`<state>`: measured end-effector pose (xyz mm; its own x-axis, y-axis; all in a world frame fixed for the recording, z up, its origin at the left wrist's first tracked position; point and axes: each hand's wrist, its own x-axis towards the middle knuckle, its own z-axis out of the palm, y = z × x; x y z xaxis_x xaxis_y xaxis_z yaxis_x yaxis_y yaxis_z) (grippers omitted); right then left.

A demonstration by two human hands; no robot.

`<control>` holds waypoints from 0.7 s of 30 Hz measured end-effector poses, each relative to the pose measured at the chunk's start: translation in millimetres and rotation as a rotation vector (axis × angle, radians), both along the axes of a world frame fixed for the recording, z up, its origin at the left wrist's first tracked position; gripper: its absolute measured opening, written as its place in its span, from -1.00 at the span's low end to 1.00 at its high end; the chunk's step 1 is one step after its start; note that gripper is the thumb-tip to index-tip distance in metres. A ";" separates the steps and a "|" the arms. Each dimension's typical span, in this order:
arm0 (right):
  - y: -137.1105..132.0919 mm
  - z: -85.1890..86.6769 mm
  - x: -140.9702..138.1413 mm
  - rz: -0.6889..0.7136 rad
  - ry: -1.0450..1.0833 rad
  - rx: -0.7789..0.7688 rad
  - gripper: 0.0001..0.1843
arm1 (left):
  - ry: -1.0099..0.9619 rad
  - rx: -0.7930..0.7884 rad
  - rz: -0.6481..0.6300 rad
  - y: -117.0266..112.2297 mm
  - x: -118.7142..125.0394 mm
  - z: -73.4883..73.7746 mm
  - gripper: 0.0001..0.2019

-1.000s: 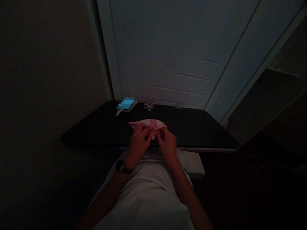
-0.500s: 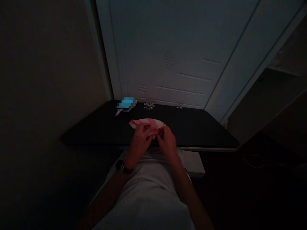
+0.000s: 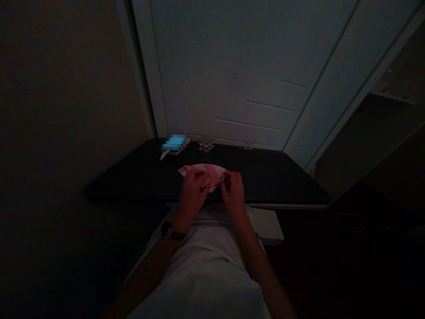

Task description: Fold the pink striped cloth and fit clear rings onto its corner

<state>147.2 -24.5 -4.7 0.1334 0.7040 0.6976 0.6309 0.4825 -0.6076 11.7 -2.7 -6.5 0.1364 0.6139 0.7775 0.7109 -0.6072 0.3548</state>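
Observation:
A pink and white cloth (image 3: 212, 170) lies bunched at the near part of a black tabletop (image 3: 272, 181). My left hand (image 3: 193, 190), with a dark watch on the wrist, is closed on the cloth's near left part. My right hand (image 3: 235, 190) pinches a small clear, shiny object (image 3: 222, 177) at the cloth's right edge. Dim light and the fingers hide most of that object, so its kind cannot be made out.
Several small clear, shiny pieces (image 3: 206, 145) stand at the table's back, with a smaller group (image 3: 248, 145) further right. A phone with a lit, blurred screen (image 3: 175, 142) rests on a stand at back left. A white box (image 3: 268, 226) is below the front edge.
My right hand has shifted slightly right, away from my left, with the small clear object. The cloth now shows more between the hands.

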 end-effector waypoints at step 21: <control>-6.7 -0.4 -2.7 0.070 -0.058 -0.117 -0.66 | 0.057 -0.042 0.034 -3.4 0.3 3.2 -0.76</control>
<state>144.5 -31.2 -5.1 0.0424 0.7869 0.6156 0.6340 0.4550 -0.6253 12.0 -6.1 -3.4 0.1585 0.6506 0.7427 0.7503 -0.5683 0.3377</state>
